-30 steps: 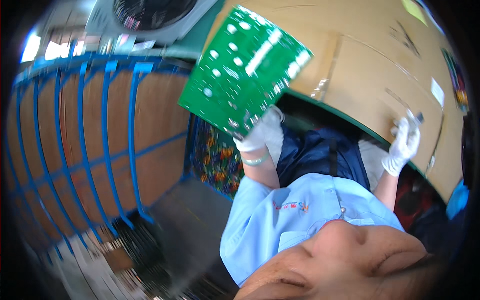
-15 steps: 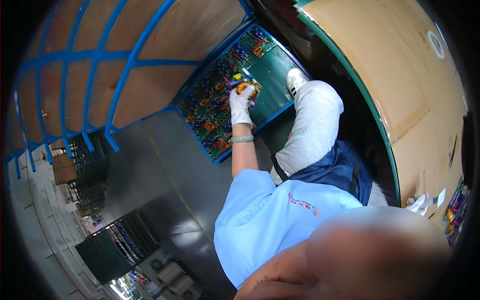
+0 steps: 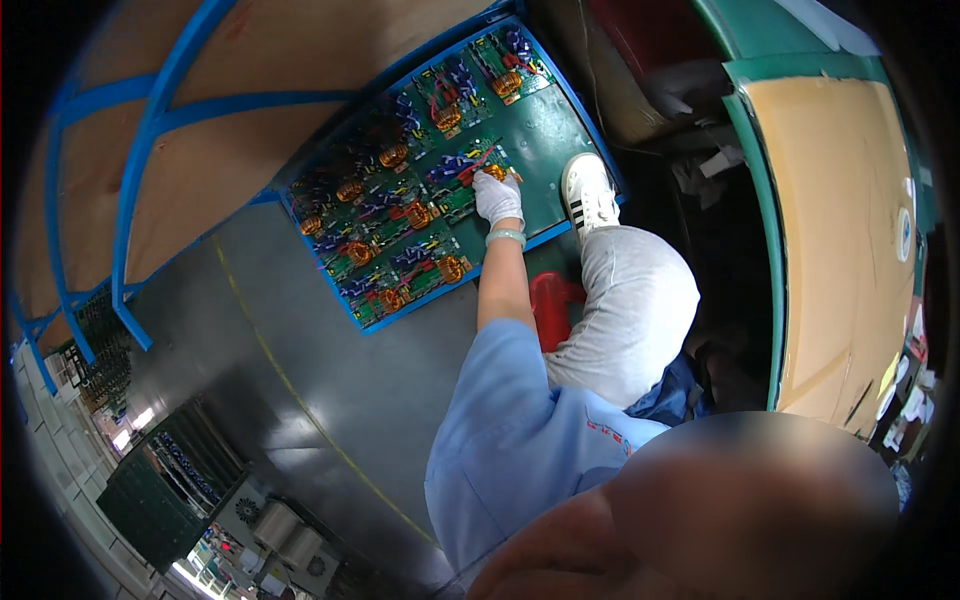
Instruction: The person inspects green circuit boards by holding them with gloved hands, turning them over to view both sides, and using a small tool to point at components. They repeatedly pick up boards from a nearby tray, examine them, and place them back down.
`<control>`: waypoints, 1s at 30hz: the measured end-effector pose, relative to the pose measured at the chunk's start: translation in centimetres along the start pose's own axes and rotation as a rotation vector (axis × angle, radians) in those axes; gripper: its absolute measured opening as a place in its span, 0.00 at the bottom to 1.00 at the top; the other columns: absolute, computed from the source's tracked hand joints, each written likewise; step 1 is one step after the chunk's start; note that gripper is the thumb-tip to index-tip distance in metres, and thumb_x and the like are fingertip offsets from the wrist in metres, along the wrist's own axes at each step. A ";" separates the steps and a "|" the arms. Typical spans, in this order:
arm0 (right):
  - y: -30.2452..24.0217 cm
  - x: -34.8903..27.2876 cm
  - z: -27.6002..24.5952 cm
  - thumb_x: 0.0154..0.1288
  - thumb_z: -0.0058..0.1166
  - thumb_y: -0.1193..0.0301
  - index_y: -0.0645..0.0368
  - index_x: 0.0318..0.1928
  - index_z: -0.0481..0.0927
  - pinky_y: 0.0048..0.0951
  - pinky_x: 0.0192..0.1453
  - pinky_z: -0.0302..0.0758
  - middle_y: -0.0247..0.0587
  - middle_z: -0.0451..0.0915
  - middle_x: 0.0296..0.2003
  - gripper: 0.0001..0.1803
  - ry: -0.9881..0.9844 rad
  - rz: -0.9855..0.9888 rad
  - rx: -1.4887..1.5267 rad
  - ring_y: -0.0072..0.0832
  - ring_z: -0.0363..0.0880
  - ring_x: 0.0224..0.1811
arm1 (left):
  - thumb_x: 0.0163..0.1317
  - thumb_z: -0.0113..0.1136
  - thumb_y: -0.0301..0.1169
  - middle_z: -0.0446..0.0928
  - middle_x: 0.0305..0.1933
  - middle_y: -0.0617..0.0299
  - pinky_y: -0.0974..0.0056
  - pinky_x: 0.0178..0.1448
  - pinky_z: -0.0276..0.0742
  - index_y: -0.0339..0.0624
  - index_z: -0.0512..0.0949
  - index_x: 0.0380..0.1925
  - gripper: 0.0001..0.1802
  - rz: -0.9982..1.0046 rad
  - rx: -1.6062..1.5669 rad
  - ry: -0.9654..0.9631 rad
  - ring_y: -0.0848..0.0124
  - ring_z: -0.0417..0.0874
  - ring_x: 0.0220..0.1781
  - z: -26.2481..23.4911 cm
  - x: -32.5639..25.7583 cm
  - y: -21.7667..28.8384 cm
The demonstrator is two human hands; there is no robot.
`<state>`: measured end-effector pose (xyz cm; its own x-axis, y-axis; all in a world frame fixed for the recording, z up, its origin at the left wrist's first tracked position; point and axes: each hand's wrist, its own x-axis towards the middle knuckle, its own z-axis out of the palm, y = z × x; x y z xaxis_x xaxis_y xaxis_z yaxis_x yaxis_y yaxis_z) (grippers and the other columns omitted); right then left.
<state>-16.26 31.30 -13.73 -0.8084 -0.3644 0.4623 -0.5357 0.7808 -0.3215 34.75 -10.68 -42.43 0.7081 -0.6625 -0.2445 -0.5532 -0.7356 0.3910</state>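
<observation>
Left hand [image 3: 498, 198] over near edge of tray [image 3: 540, 125], curled fingers touching circuit board [image 3: 455, 168] just inward; pinching or not, can't tell. Right hand unseen.

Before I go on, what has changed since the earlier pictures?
The left hand, which held the circuit board up by the cardboard-covered bench, has lowered it into the blue-rimmed tray and still touches it. The right hand is out of view now. The other boards stay put.

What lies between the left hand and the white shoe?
In the head view, only a bare stretch of the blue-edged green platform shows between the gloved left hand and the white shoe.
</observation>
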 end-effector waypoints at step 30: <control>-8.2 4.2 0.9 0.78 0.44 0.65 0.61 0.69 0.66 0.30 0.63 0.71 0.48 0.71 0.64 0.24 -0.280 -0.364 0.230 0.34 0.72 0.62 | 0.51 0.73 0.48 0.77 0.49 0.43 0.48 0.49 0.81 0.39 0.67 0.58 0.40 -0.035 -0.039 0.156 0.46 0.83 0.47 6.4 5.8 -7.4</control>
<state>-15.44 22.92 -9.88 -0.5766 -0.7385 0.3495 -0.8093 0.4575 -0.3684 40.11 -10.02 -52.42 0.7877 -0.6045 -0.1192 -0.5117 -0.7496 0.4199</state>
